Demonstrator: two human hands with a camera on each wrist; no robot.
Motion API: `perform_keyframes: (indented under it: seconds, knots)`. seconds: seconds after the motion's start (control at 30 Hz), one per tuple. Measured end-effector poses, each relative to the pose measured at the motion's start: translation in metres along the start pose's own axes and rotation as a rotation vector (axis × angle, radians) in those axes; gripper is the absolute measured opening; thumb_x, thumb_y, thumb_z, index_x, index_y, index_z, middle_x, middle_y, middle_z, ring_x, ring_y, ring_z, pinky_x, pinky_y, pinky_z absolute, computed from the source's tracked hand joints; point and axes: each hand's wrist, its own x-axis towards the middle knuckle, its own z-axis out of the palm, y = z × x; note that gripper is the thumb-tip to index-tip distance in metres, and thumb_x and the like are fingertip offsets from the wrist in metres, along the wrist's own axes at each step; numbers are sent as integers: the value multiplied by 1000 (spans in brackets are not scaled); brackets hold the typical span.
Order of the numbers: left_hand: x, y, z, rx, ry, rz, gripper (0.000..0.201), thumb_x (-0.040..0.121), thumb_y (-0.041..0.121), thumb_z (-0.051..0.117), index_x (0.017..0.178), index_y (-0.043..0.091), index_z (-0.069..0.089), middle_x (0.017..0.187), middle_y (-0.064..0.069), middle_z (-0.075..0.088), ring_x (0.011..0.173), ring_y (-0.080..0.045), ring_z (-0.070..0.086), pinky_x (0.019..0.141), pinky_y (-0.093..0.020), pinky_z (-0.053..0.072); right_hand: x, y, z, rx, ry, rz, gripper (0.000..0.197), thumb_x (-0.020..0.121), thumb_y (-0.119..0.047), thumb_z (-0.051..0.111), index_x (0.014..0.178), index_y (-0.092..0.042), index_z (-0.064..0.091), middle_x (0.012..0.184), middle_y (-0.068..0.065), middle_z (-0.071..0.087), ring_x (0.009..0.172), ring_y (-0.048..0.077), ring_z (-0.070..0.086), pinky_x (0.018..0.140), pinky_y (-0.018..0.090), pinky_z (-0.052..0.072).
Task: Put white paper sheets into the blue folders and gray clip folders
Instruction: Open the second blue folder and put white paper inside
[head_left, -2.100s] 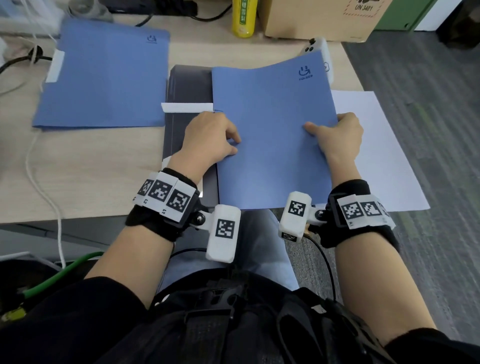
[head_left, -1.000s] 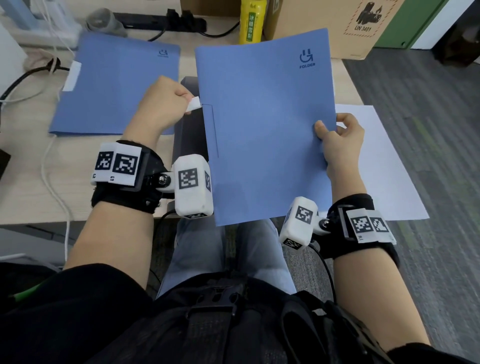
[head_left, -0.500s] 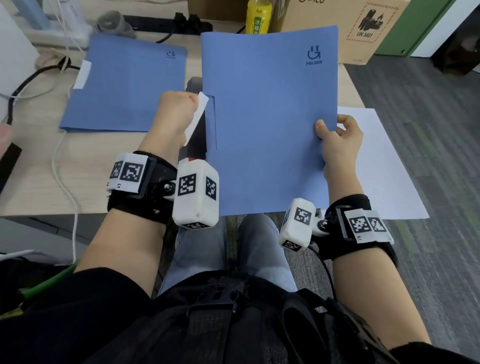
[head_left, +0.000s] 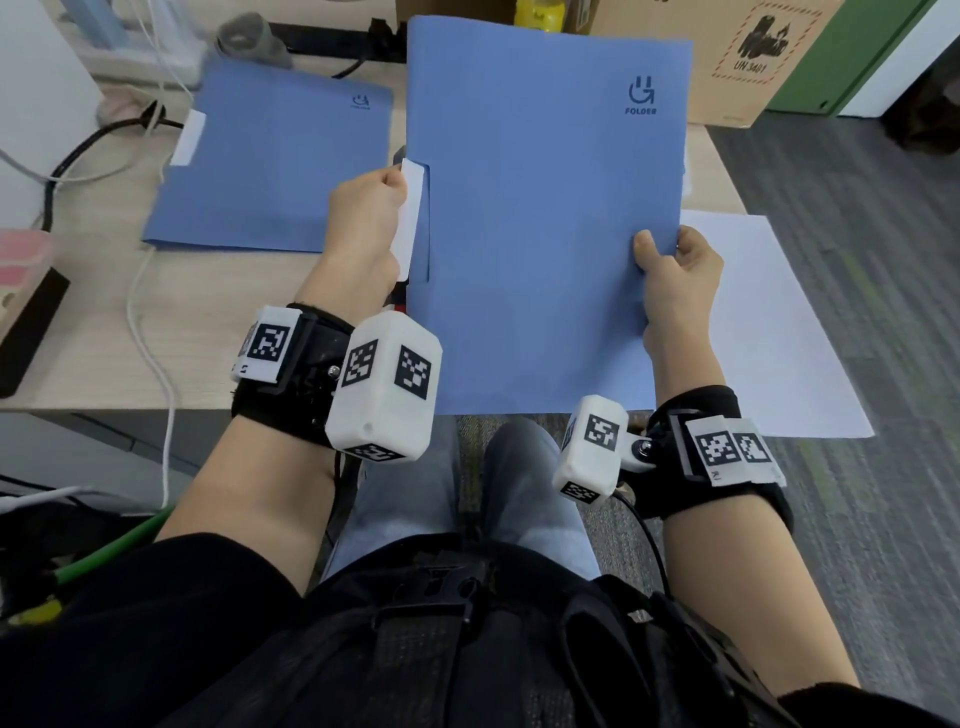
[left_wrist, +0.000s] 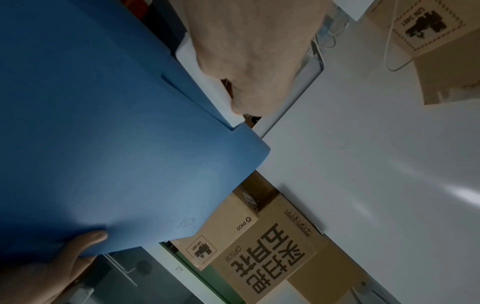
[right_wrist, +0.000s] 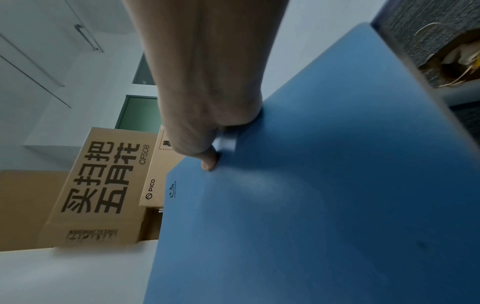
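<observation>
A blue folder (head_left: 540, 218) is held up off the desk, tilted toward me, its logo at the top right. My left hand (head_left: 369, 218) grips its left edge, where a white strip of paper (head_left: 408, 218) sticks out by the tab notch. My right hand (head_left: 670, 270) pinches the right edge, thumb on the front cover. The wrist views show the same folder (left_wrist: 103, 144) (right_wrist: 298, 205) close up. A second blue folder (head_left: 275, 166) with a white strip lies flat at the desk's left. A white paper sheet (head_left: 763, 322) lies on the desk at the right.
Under the raised folder a dark grey clip folder (head_left: 400, 291) is mostly hidden. Cardboard boxes (head_left: 727, 52), a yellow bottle (head_left: 535, 13) and cables (head_left: 104, 130) line the back of the desk. A white cable (head_left: 150, 332) hangs over the front edge. Grey carpet lies to the right.
The blue folder has been lifted off the grey clip folder and raised upright toward me. My left hand moved from the cover to its left edge; the right hand kept hold of the right edge.
</observation>
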Motion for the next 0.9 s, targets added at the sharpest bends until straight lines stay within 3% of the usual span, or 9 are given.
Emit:
perform_keyframes:
  seconds: [0.1,0.27,0.5,0.57,0.63,0.7,0.8,0.9]
  knots:
    - [1,0,0,-28,6,-3,37,86,3,39,63,20,15,65,1,15,74,-21,10,66,-34,9,-1,-2,1,-2,7,-15,17,86,-7,58,74,-19,55,81,-1,64,74,16,57,74,29,50]
    - [0,2,-1,-81,15,12,40,88,3,37,57,21,20,65,3,15,65,-18,11,54,-26,11,-5,0,10,25,1,-6,16,86,-6,58,74,-16,54,81,2,62,73,18,55,72,28,49]
    - [9,2,-13,-95,84,26,41,89,3,36,56,20,18,62,2,15,56,-15,13,48,-24,11,-8,-6,30,21,-5,-13,17,85,-7,58,73,-18,55,79,0,62,67,13,54,69,25,48]
    - [8,3,-20,-87,97,22,41,90,4,36,55,17,20,62,1,17,56,-15,14,46,-23,13,-8,-10,38,4,-25,-17,8,81,-12,59,74,-11,55,76,1,60,67,14,50,68,26,45]
    - [12,1,-27,-132,84,20,38,88,5,37,55,17,22,64,1,20,60,-16,16,52,-25,15,-5,-15,46,0,-19,-3,22,77,-16,59,85,4,58,81,14,65,71,13,51,70,29,46]
    - [16,0,-39,-172,60,18,29,84,6,38,59,19,30,67,-1,30,64,-17,24,57,-27,21,-2,-20,56,5,-23,17,31,75,-17,60,93,9,60,88,19,69,73,13,54,71,31,49]
    - [20,-3,-59,-128,-25,18,29,87,2,33,69,17,50,76,-5,50,66,-18,43,60,-25,34,1,-23,78,-5,-64,60,5,79,-10,61,78,-7,64,79,1,67,72,15,59,71,30,51]
    - [28,-9,-84,-31,-25,-28,18,88,6,38,84,14,54,79,-6,52,56,-14,46,51,-21,34,-2,-23,106,-26,-85,94,15,79,-9,60,67,-17,60,74,0,64,72,16,58,69,30,49]
